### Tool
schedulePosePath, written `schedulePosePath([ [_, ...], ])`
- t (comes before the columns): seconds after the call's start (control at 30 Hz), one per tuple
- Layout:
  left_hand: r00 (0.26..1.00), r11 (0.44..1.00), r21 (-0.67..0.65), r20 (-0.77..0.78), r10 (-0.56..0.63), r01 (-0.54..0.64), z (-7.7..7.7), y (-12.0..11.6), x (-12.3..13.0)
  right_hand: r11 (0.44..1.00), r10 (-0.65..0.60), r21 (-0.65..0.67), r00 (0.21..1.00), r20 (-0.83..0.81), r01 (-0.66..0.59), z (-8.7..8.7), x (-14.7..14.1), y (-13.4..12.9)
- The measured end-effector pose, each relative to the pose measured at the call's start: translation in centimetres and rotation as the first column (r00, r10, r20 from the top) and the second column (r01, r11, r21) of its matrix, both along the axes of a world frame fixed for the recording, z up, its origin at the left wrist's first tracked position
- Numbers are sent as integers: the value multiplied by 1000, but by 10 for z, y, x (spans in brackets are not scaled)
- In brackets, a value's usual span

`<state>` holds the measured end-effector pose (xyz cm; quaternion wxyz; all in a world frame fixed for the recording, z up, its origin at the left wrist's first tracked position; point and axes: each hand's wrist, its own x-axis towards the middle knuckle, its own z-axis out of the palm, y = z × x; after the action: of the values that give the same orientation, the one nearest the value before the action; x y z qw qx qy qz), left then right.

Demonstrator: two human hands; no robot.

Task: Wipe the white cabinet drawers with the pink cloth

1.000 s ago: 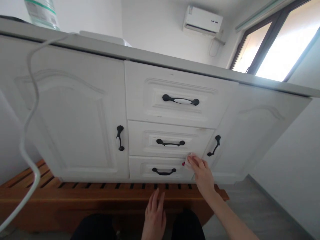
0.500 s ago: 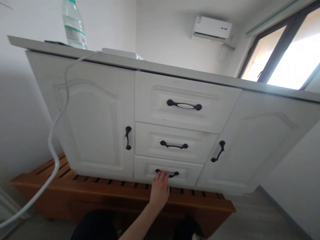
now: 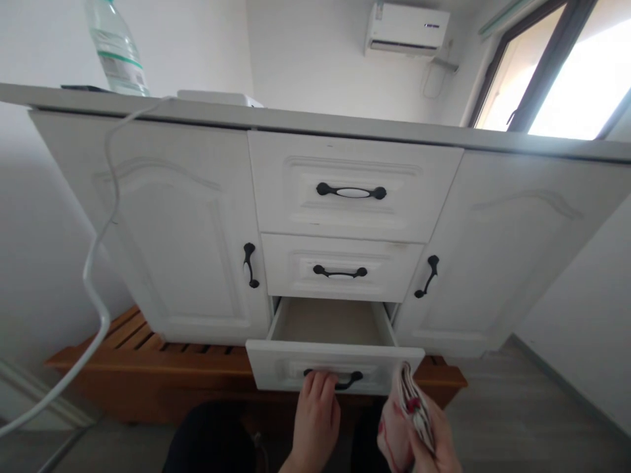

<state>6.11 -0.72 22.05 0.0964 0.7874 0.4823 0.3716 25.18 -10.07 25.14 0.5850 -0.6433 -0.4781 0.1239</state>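
My left hand (image 3: 318,417) has its fingers hooked over the dark handle (image 3: 352,381) of the bottom drawer (image 3: 276,368). That drawer stands pulled out from the white cabinet (image 3: 197,263), and its visible inside shows a bare pale bottom. At the lower right, my right hand (image 3: 436,437) grips a folded cloth (image 3: 397,420), pinkish white with red markings, its layered edges turned up. The cloth is close to the right end of the drawer front. Whether the two touch, I cannot tell.
Two shut drawers sit above, the upper one with a dark handle (image 3: 351,192). On the cabinet top are a plastic bottle (image 3: 121,62) and a flat white box (image 3: 214,98). A white cable (image 3: 93,282) hangs at left. A slatted wooden bench (image 3: 148,374) supports the cabinet.
The bottom drawer has slid out toward me, with my left hand still on its handle. My right hand has come into view at the lower right with the folded cloth.
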Motion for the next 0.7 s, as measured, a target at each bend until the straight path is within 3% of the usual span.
schedulePosePath([
  [0.1,999,999,5,-4,-54,54,-1,-25,-10,984,-80,176,965,251,36,32,-14,7],
  [0.17,996,996,9,-6,-86,86,-3,-38,-15,982,-61,188,908,415,-20,49,-21,10],
  [0.23,994,994,9,-6,-108,108,-10,-50,-18,987,-2,141,860,511,-81,56,-24,11],
  [0.33,997,996,34,-5,-82,82,-28,-64,-24,982,114,53,791,602,-182,54,-20,6],
  [0.43,995,990,108,-36,-92,96,-42,-71,-31,950,234,-21,662,712,-312,55,-10,0],
  [0.5,989,981,137,-65,-133,141,-45,-71,-34,915,342,-112,600,723,-387,68,-3,3],
  [0.6,996,957,277,-60,-70,84,-38,-68,-33,802,596,-386,580,555,-456,105,1,23],
  [0.63,998,930,364,-50,-22,39,-34,-68,-31,722,688,-491,574,443,-487,118,-1,36],
  [0.7,996,848,526,-6,87,-71,-21,-66,-24,497,831,-650,531,165,-575,138,-8,68],
])
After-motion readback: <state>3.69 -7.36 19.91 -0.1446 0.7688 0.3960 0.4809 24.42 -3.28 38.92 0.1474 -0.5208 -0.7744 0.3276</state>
